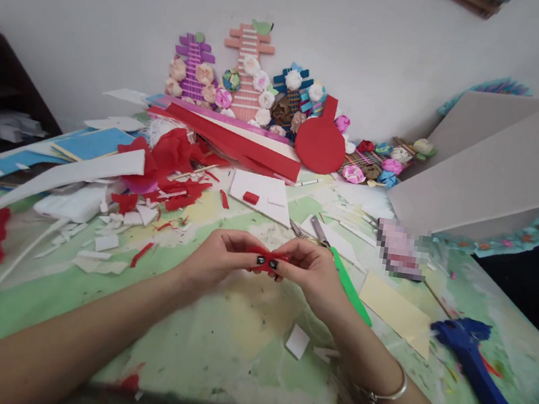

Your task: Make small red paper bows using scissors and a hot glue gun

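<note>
Between both sets of fingertips is a small red piece of paper (269, 255), mostly covered by the thumbs. My left hand (224, 254) pinches its left side, and my right hand (310, 271) pinches its right side. The thumbs almost meet in the middle, above the table. Just beyond the hands lies a white board piece (263, 194) with a small red block (251, 197) on it. A green-handled cutter (350, 287) lies right beside my right hand, its metal blade pointing away. A small white square (298, 342) rests on the table below the right hand.
A blue glue gun (477, 365) lies at the right, near a cream card (397, 313). Red crepe paper (171, 151) and white scraps clutter the left. Against the wall stand a red guitar-shaped cutout (321, 144) and paper-flower decorations (244, 78). A large grey board (496, 160) leans at right.
</note>
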Tool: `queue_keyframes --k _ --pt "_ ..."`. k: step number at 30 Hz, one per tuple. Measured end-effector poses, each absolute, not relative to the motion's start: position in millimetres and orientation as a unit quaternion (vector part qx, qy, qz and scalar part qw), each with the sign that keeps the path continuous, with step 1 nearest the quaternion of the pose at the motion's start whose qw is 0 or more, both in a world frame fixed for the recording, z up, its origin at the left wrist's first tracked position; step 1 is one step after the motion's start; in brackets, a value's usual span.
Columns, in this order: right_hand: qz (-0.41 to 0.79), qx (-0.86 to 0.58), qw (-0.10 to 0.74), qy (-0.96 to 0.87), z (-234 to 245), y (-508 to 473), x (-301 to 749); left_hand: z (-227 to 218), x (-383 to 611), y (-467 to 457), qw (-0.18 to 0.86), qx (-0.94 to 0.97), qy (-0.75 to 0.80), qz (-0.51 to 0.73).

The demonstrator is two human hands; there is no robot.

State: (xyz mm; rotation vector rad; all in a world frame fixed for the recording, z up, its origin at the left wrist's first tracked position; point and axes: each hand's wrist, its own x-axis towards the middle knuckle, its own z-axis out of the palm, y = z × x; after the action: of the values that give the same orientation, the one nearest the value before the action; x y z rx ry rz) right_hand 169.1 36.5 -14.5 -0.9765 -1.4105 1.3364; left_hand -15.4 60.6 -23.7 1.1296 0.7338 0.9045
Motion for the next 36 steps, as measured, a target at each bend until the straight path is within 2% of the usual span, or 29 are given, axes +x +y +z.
queue_keyframes --k 21,29,36 --pt "0.588 -0.353 0.504 -0.525 -14 37 173 -17 -15 58 0.695 0.466 0.293 0.463" --pt "0.601 -0.325 0.503 -0.529 -13 36 175 -17 -22 64 0.694 0.522 0.249 0.429" --pt "0.611 -0.307 0.494 -0.536 -13 35 176 -12 -29 64 0.647 0.595 0.25 0.406"
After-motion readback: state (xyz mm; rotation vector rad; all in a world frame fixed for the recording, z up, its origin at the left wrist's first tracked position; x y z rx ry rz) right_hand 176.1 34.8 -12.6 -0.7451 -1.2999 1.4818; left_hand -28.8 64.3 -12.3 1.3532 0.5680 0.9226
